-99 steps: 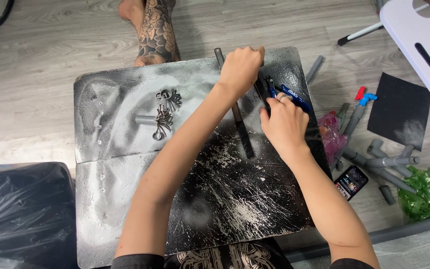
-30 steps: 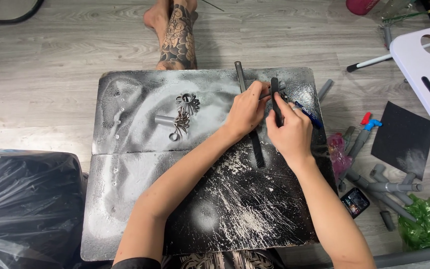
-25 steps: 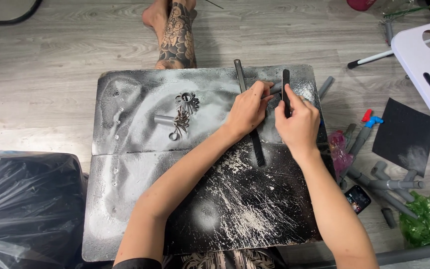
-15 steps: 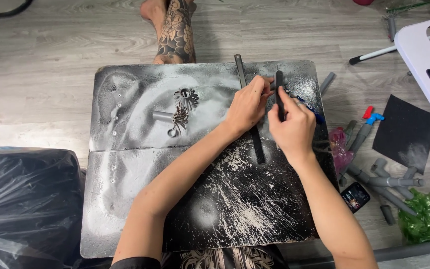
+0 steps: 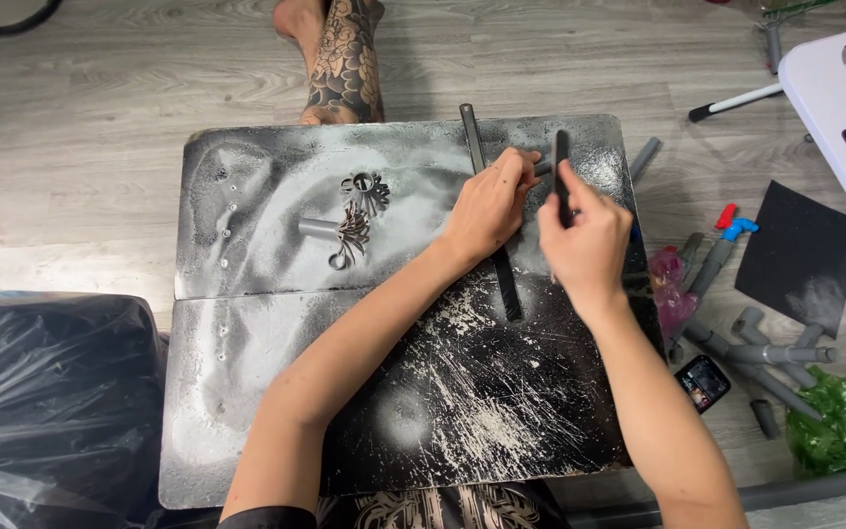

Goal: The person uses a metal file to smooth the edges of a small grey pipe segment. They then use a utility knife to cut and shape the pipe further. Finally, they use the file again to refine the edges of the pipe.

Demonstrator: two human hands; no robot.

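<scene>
left hand pressing long dark strip, right hand holding black tool

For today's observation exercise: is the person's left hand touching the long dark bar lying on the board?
Touching. The head view shows the left hand pressed flat on the long dark bar, which runs out from under it on both sides, no gap visible.

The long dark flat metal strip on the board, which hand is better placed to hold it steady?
Left. The left hand already rests on the long dark flat metal strip, while the right hand is occupied gripping a slim black tool.
</scene>
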